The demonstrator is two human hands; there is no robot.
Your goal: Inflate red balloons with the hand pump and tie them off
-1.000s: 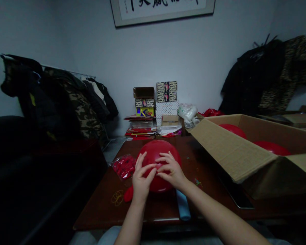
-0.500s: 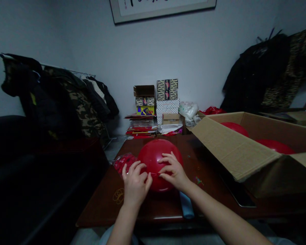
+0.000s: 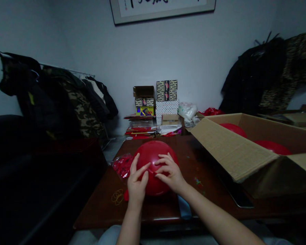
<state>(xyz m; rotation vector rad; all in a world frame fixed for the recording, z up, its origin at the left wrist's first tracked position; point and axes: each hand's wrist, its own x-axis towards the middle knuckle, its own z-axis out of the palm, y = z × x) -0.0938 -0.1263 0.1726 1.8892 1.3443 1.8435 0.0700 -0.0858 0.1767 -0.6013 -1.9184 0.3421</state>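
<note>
A round, inflated red balloon [image 3: 155,151] rests on the dark wooden table in front of me, its neck towards me. My left hand [image 3: 137,180] is at the balloon's left front, thumb and index finger about the neck, other fingers lifted against the side. My right hand [image 3: 170,173] pinches the tip of the neck between thumb and fingers. A short, thin red stretch of neck runs between both hands; exactly how the left fingertips grip it is hard to see. Beside my left wrist lies a small red piece [image 3: 126,195], perhaps an uninflated balloon.
Left of the balloon lies a clear bag of red pieces [image 3: 121,165], with yellowish rubber bands [image 3: 117,196] nearer me. A blue cylinder [image 3: 184,206] lies at the front edge. On the right stand a cardboard box [image 3: 234,149] holding red balloons [image 3: 271,147] and a dark phone [image 3: 238,195].
The balloon and both hands have shifted slightly left in view. My left index finger has straightened towards the right hand. The small red piece beside my left wrist has come into sight.
</note>
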